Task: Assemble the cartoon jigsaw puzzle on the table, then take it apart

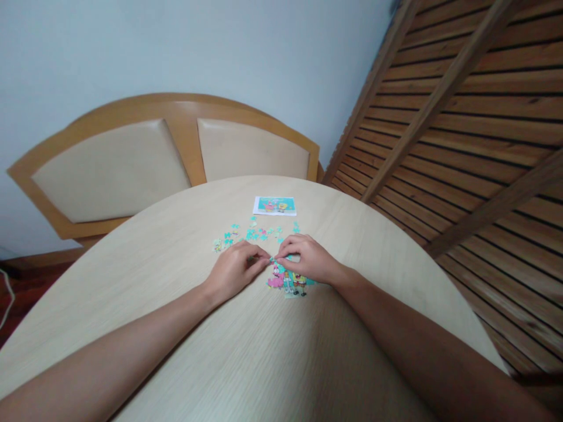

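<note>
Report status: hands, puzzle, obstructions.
Left hand, right hand pinching small jigsaw piece. SpongeBob jigsaw partly assembled. Right hand covers some; loose jigsaw pieces beyond.

A wood-framed backrest (183, 135) with 2 cream panels (114, 170) stands before a pale wall (197, 47).

One camera gives the view, and it is worn on the person's head. It looks forward and down over the round table (246, 351), from above its near side, so the forearms (145, 337) enter from near left and near right. The left hand (235, 266) and the right hand (312, 259) appear rather small, around the middle. The view is wide, reaching the far wall (220, 47) and, at the right, a slatted wooden panel (475, 123).
</note>
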Tool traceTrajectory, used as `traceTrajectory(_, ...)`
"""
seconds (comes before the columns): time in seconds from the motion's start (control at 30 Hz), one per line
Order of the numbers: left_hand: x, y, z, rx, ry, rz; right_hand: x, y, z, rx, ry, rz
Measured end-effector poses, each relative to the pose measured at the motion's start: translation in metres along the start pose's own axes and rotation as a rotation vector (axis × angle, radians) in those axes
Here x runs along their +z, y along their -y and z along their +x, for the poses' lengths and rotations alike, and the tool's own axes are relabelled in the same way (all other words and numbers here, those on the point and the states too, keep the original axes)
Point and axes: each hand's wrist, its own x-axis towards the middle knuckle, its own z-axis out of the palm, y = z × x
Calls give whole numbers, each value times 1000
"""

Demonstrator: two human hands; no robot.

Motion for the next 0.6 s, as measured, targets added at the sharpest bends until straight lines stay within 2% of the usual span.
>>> traceTrajectory(0.6,0,0,-1,27,6,20,0,1,0,12,-3,6)
